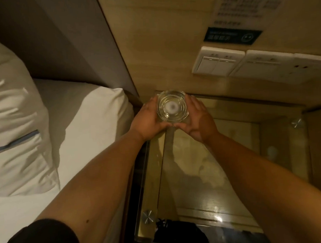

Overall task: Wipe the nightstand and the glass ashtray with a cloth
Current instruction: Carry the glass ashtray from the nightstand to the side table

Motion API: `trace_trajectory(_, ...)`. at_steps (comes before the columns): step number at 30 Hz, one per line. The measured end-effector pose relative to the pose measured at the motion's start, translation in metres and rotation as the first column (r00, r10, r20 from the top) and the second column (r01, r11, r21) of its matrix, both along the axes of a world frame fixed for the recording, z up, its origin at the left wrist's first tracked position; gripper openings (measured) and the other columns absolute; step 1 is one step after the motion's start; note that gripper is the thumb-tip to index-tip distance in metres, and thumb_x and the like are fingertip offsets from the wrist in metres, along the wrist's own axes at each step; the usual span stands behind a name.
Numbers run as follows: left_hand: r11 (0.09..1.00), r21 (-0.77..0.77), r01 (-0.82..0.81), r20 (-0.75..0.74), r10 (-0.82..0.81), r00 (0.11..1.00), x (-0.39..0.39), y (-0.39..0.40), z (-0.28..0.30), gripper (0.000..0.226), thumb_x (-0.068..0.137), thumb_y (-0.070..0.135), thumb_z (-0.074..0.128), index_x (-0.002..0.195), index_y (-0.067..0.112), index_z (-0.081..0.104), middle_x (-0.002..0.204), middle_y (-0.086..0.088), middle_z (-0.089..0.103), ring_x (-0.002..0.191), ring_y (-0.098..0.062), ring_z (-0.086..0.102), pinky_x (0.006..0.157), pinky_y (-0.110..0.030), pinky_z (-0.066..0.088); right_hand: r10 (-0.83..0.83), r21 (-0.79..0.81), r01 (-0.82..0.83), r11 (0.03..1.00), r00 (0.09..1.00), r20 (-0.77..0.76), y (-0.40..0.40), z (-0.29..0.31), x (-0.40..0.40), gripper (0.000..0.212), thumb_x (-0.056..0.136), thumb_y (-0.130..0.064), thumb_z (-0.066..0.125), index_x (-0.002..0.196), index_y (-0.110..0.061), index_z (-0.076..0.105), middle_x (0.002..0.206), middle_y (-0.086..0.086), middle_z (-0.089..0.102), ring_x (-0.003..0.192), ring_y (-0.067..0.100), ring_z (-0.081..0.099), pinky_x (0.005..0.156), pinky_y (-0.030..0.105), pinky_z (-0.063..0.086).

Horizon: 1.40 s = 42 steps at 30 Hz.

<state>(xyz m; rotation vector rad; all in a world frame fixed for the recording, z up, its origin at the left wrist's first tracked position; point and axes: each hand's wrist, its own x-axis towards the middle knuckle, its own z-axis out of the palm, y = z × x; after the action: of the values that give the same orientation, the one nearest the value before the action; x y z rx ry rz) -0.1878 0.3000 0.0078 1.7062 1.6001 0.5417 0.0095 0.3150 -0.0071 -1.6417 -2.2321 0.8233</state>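
Resting at the back left corner of the glass-topped nightstand [202,156], the glass ashtray [172,107] is cupped by the left hand [147,120] and right hand [198,120], fingers curled round its walls. It is judged heavy, slippery and breakable, best held by both sides. No cloth is seen.

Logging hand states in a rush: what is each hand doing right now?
Left hand: cupped round the left side of the glass ashtray, holding it.
Right hand: cupped round the ashtray's right side, holding it too.

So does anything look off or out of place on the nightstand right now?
Nothing looks broken or spilled. The glass ashtray sits upright at the back of the nightstand, held between the left hand and right hand. No cloth is in view, though the task needs one.
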Motion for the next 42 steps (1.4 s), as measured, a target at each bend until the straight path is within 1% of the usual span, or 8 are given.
trace_trajectory(8, 0.995, 0.001, 0.104, 0.028, -0.104, 0.994, 0.041, -0.056, 0.065, 0.097, 0.064, 0.064, 0.072, 0.142, 0.024, 0.031, 0.139, 0.002, 0.047, 0.127, -0.012, 0.044, 0.101, -0.036, 0.042, -0.069, 0.047, 0.068, 0.997, 0.997, 0.033, -0.074, 0.064, 0.042, 0.102, 0.069, -0.051, 0.077, 0.144, 0.0, 0.03, 0.145, 0.021, 0.039, 0.134, 0.036, 0.037, 0.111, 0.048, 0.031)
trace_trajectory(11, 0.988, 0.008, 0.157, 0.019, -0.157, 0.987, 0.062, -0.087, 0.09, 0.097, 0.065, 0.066, 0.071, 0.142, 0.027, 0.028, 0.139, 0.003, 0.047, 0.124, -0.004, 0.041, 0.096, -0.028, 0.041, -0.114, 0.056, 0.111, 0.992, 0.992, 0.057, -0.116, 0.093, 0.062, 0.102, 0.07, -0.057, 0.074, 0.143, 0.0, 0.032, 0.145, 0.02, 0.04, 0.134, 0.035, 0.036, 0.113, 0.043, 0.027)
trace_trajectory(14, 0.97, 0.013, 0.243, 0.015, -0.243, 0.97, 0.085, -0.113, 0.105, 0.097, 0.065, 0.056, 0.079, 0.142, 0.026, 0.028, 0.139, 0.002, 0.048, 0.125, -0.014, 0.045, 0.097, -0.034, 0.044, -0.199, 0.07, 0.194, 0.978, 0.978, 0.066, -0.158, 0.117, 0.084, 0.106, 0.068, -0.073, 0.056, 0.144, -0.003, 0.031, 0.147, 0.017, 0.038, 0.137, 0.031, 0.033, 0.114, 0.038, 0.022)
trace_trajectory(18, 0.927, 0.092, 0.362, 0.006, -0.364, 0.931, 0.118, -0.152, 0.124, 0.099, 0.061, 0.068, 0.069, 0.141, 0.025, 0.029, 0.136, -0.005, 0.051, 0.12, -0.018, 0.049, 0.088, -0.023, 0.036, -0.362, 0.086, 0.355, 0.931, 0.928, 0.087, -0.22, 0.133, 0.111, 0.106, 0.07, -0.062, 0.069, 0.148, -0.01, 0.021, 0.154, 0.013, 0.027, 0.142, 0.027, 0.021, 0.112, 0.033, 0.011)
trace_trajectory(23, 0.866, 0.074, 0.494, -0.029, -0.494, 0.869, 0.163, -0.198, 0.139, 0.107, 0.061, 0.07, 0.069, 0.146, 0.027, 0.019, 0.146, -0.005, 0.043, 0.128, -0.022, 0.043, 0.095, -0.028, 0.036, -0.499, 0.076, 0.493, 0.867, 0.862, 0.09, -0.295, 0.155, 0.147, 0.111, 0.068, -0.069, 0.067, 0.15, -0.016, 0.015, 0.155, 0.009, 0.025, 0.143, 0.024, 0.019, 0.116, 0.041, 0.02)
trace_trajectory(32, 0.664, 0.077, 0.743, 0.026, -0.747, 0.665, 0.295, -0.322, 0.164, 0.106, 0.063, 0.064, 0.074, 0.146, 0.017, 0.028, 0.143, -0.007, 0.045, 0.127, -0.022, 0.045, 0.099, -0.023, 0.032, -0.745, 0.033, 0.748, 0.663, 0.654, 0.135, -0.472, 0.19, 0.245, 0.111, 0.069, -0.068, 0.066, 0.15, -0.013, 0.013, 0.156, 0.013, 0.021, 0.142, 0.028, 0.018, 0.114, 0.043, 0.022)
trace_trajectory(37, 0.493, 0.042, 0.869, 0.065, -0.869, 0.49, 0.387, -0.421, 0.184, 0.106, 0.061, 0.064, 0.078, 0.145, 0.022, 0.028, 0.139, 0.0, 0.049, 0.125, -0.017, 0.048, 0.102, -0.041, 0.042, -0.843, 0.121, 0.838, 0.532, 0.511, 0.166, -0.595, 0.202, 0.307, 0.107, 0.07, -0.067, 0.067, 0.147, -0.01, 0.02, 0.151, 0.012, 0.031, 0.139, 0.027, 0.027, 0.113, 0.042, 0.028)
trace_trajectory(42, 0.325, 0.071, 0.943, 0.036, -0.946, 0.323, 0.474, -0.529, 0.199, 0.095, 0.069, 0.053, 0.076, 0.145, 0.023, 0.027, 0.139, -0.001, 0.047, 0.127, -0.016, 0.045, 0.105, -0.043, 0.039, -0.915, 0.176, 0.898, 0.402, 0.388, 0.113, -0.721, 0.208, 0.367, 0.101, 0.073, -0.065, 0.065, 0.147, -0.012, 0.022, 0.15, 0.01, 0.033, 0.139, 0.026, 0.027, 0.116, 0.042, 0.022)
